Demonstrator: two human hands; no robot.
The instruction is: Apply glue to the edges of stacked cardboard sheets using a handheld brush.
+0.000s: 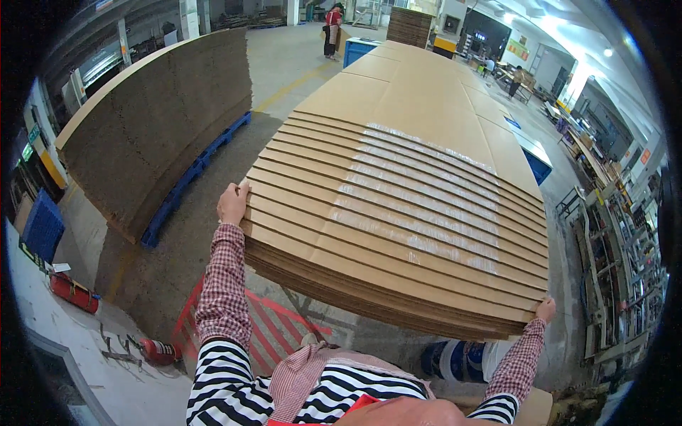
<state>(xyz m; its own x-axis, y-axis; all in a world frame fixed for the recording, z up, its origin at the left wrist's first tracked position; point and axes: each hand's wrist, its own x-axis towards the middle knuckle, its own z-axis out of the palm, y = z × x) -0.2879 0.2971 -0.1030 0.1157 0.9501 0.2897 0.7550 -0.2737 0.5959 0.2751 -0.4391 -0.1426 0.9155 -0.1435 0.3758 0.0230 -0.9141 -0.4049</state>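
Observation:
A fanned stack of brown cardboard sheets (298,220) lies before me, each sheet stepped back from the one below. Across the steps runs a whitish, streaky, wet-looking band (419,192). At the stack's left edge my left hand (233,204) is closed on the sheets, fingertips over the top. My right hand (545,310) grips the near right corner, lower down, its fingers partly hidden. How many sheets each hand holds I cannot tell. Farther back, larger flat cardboard sheets (419,71) continue the surface away from me.
On the left, a tall cardboard stack (163,106) stands on a blue pallet (199,177). Fire extinguishers (158,351) are by the left wall. Blue and white drums (462,358) stand under the stack's near side. A metal rack (618,277) lines the right. Another person (332,32) stands far back.

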